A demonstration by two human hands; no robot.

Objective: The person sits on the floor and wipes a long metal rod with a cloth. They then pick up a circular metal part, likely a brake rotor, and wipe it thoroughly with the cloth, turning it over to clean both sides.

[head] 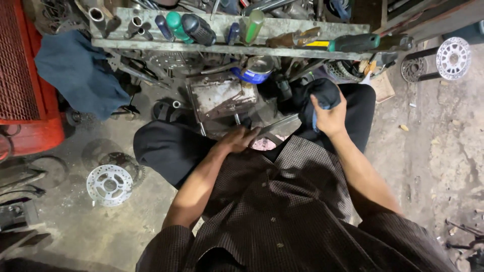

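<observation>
Seen from above, a person in a dark checked shirt sits on a workshop floor with knees spread; the left hand rests low between the knees, fingers curled together over the near end of a flat metal bar that slants up to the right; the right hand is raised at the right knee, fingers clamped on a bunched dark cloth; just beyond the hands lies a rusty metal box, with a blue tin touching its far corner; a shelf of screwdrivers and tools runs across the top; a silver brake disc lies on the floor well to the left; a blue rag hangs beside a red frame.
</observation>
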